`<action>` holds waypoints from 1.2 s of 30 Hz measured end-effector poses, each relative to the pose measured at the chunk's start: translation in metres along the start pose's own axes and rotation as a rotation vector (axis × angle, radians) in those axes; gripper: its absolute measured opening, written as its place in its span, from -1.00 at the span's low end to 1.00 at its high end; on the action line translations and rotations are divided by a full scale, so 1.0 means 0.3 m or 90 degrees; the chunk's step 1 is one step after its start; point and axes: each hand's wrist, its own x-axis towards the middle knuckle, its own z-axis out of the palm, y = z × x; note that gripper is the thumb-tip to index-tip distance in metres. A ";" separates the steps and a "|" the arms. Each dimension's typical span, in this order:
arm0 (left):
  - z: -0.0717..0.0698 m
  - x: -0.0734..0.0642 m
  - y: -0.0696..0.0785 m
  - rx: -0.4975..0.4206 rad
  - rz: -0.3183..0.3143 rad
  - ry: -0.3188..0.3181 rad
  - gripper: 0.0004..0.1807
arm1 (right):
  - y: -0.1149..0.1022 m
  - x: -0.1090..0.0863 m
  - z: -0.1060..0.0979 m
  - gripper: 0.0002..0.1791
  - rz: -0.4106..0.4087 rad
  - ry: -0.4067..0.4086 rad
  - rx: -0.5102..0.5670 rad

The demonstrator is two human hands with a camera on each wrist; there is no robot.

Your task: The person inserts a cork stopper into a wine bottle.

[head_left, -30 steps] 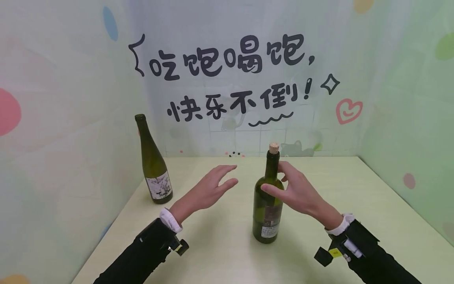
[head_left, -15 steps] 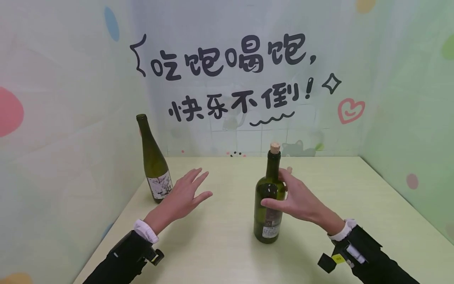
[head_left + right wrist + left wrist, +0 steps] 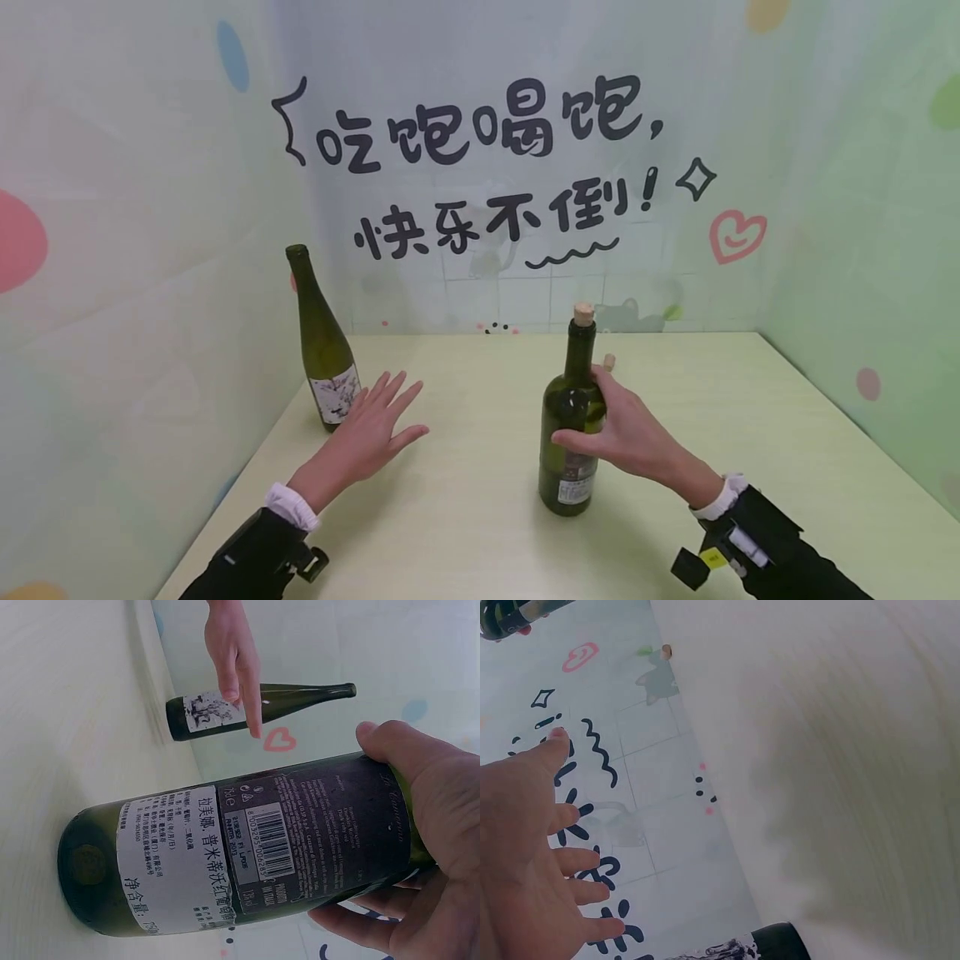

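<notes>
A dark green wine bottle [image 3: 573, 408] stands upright right of centre, a cork [image 3: 583, 314] in its mouth. My right hand [image 3: 637, 433] holds it around the body, thumb on the near side and fingers behind. In the right wrist view the thumb and curled fingers lie around the upper part of this labelled bottle [image 3: 247, 855]. A taller, slimmer green bottle [image 3: 318, 333] with a pale illustrated label stands at the left. My left hand [image 3: 360, 437], fingers straight and spread, hovers in front of its lower part; the left wrist view shows the left hand [image 3: 532, 847] holding nothing.
A second cork [image 3: 609, 362] stands on the pale table [image 3: 465, 517] behind the right hand. Printed walls [image 3: 112, 250] enclose the table at the left, right and back. The slim bottle stands close to the left wall.
My left hand has moved left and nearer, spreading its fingers in front of the slim bottle. My right hand has slid lower on the corked bottle. The second cork has come into view.
</notes>
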 end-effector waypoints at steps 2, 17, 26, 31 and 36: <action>0.005 -0.004 -0.004 0.005 -0.005 -0.002 -0.18 | 0.011 -0.001 -0.013 0.04 -0.002 0.000 -0.003; 0.056 -0.012 -0.029 0.041 -0.010 0.013 -0.17 | 0.144 0.002 -0.132 -0.07 -0.011 0.034 -0.028; 0.071 0.007 -0.010 0.036 -0.020 0.003 -0.17 | 0.247 -0.005 -0.243 -0.06 0.024 0.052 -0.085; 0.073 0.015 0.009 0.038 -0.029 -0.009 -0.16 | 0.294 -0.006 -0.300 -0.05 0.055 0.052 -0.104; 0.081 0.018 0.018 0.042 -0.031 -0.006 -0.18 | 0.343 -0.007 -0.358 -0.02 0.080 0.059 -0.119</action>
